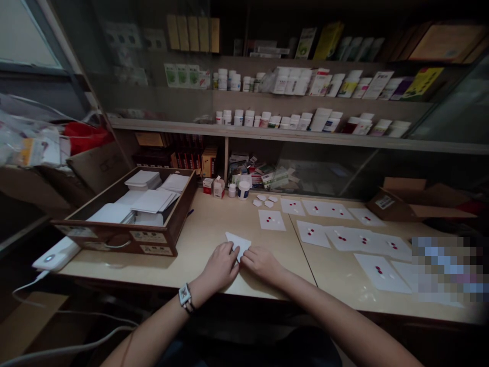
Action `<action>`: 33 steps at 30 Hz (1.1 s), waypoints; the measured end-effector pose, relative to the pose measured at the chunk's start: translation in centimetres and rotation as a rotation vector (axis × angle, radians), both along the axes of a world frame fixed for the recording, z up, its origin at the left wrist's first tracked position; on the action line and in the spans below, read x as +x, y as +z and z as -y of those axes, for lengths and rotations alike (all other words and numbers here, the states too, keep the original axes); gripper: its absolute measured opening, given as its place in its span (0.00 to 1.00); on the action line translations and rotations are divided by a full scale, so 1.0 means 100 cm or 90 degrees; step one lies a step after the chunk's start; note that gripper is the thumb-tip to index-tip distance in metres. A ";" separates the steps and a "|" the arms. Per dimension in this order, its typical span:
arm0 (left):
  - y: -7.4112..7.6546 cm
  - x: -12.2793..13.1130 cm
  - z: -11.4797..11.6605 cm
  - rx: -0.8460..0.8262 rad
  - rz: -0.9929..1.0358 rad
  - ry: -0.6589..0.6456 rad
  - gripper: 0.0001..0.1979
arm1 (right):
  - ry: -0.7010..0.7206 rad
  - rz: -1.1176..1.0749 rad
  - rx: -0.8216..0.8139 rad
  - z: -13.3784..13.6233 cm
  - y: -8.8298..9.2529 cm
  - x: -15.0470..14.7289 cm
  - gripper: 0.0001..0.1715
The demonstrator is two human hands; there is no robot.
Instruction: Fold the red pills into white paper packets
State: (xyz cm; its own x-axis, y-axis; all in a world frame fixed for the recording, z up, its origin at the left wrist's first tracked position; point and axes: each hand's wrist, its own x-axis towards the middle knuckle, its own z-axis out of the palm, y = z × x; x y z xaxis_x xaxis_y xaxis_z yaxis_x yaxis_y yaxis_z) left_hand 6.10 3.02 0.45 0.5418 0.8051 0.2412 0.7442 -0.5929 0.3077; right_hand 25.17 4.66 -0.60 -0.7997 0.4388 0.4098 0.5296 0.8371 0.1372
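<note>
A small white paper point(240, 240), partly folded, lies on the desk in front of me. My left hand point(222, 264) pinches its left side, the fingers bent over it. On the other side my right hand point(263, 264) grips the lower right edge with its fingertips. The part of the paper beneath the fingers is hidden. Just beyond my hands a white sheet point(272, 220) carries a few red and white pills. Several small folded paper packets point(269, 203) lie behind that sheet. More sheets with pills point(311, 232) spread to the right.
At the left stands a wooden drawer point(179, 224) holding stacks of white paper point(153, 201). Small boxes point(208, 185) and a white bottle point(243, 190) stand at the desk's back. An open carton point(393, 204) sits at the right. Shelves of medicine bottles point(249, 118) rise behind.
</note>
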 end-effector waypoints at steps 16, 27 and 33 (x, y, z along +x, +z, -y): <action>-0.009 0.002 -0.001 0.050 -0.034 0.026 0.16 | -0.096 -0.107 -0.171 0.003 0.005 0.000 0.10; 0.014 0.000 -0.007 -0.047 0.077 0.080 0.11 | -0.128 -0.173 -0.310 -0.010 0.010 -0.007 0.08; 0.015 -0.002 -0.012 -0.072 0.102 0.098 0.10 | -0.162 -0.249 -0.408 -0.013 0.012 -0.010 0.06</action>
